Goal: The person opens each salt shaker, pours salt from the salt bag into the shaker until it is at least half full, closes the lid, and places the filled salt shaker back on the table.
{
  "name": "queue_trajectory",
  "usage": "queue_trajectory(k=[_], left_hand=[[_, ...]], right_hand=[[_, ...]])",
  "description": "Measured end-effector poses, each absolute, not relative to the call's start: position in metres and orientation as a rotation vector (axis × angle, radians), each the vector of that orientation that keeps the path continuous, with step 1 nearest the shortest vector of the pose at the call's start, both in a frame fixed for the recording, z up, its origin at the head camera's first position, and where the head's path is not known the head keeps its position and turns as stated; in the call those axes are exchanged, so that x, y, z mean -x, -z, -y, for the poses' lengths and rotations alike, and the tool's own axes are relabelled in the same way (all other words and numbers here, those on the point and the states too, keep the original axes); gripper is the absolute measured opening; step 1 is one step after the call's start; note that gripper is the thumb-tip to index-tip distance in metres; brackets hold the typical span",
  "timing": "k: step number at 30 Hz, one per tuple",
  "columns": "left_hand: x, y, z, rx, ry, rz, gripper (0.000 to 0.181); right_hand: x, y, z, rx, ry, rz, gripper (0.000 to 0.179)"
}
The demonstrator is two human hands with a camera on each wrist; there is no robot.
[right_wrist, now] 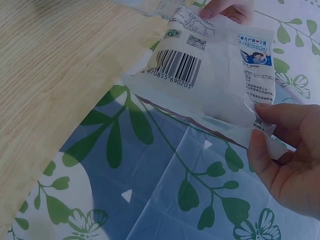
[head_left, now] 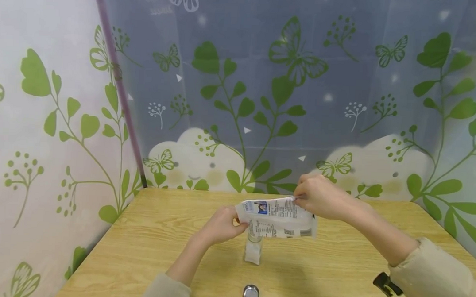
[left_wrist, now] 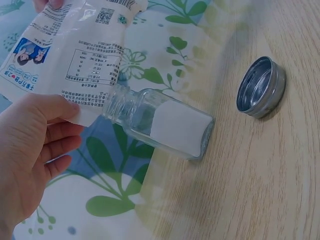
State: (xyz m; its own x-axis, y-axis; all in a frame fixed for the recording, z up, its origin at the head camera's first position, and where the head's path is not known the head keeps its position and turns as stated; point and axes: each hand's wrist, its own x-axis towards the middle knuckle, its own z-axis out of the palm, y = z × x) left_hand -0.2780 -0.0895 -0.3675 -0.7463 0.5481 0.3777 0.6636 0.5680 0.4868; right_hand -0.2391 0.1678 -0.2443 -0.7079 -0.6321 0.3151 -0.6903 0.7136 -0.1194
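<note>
Both hands hold a white printed plastic bag (head_left: 276, 216) tilted over a small clear glass jar (head_left: 253, 251). My left hand (left_wrist: 37, 145) pinches the bag's lower corner between thumb and fingers, right at the jar's threaded mouth. My right hand (right_wrist: 287, 150) grips the opposite end of the bag by its sealed edge, raised higher in the head view. Through the glass shows white powder-like content (left_wrist: 180, 127), filling much of the upright jar. The bag's corner overlaps the mouth in the left wrist view, and any stream is hidden.
A round silver metal lid (head_left: 250, 294) lies on the wooden table (head_left: 170, 234), nearer to me than the jar. Behind the table hangs a blue curtain (head_left: 244, 100) with green leaves and butterflies. A black clip (head_left: 387, 284) is by the right sleeve.
</note>
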Motion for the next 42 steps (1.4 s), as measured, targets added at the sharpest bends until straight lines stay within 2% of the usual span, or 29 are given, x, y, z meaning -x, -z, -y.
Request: queue_trajectory(k=[16, 42], left_hand=[[0.2785, 0.367, 0.0896, 1.017, 0.757, 2.55, 0.013], [0.2784, 0.3666, 0.0908, 1.038, 0.758, 2.506, 0.015]], right_hand=[[0.239, 0.2443, -0.1672, -1.043, -0.346, 2.672, 0.006], [0.2396, 0.2447, -0.1669, -1.029, -0.331, 2.683, 0.005]])
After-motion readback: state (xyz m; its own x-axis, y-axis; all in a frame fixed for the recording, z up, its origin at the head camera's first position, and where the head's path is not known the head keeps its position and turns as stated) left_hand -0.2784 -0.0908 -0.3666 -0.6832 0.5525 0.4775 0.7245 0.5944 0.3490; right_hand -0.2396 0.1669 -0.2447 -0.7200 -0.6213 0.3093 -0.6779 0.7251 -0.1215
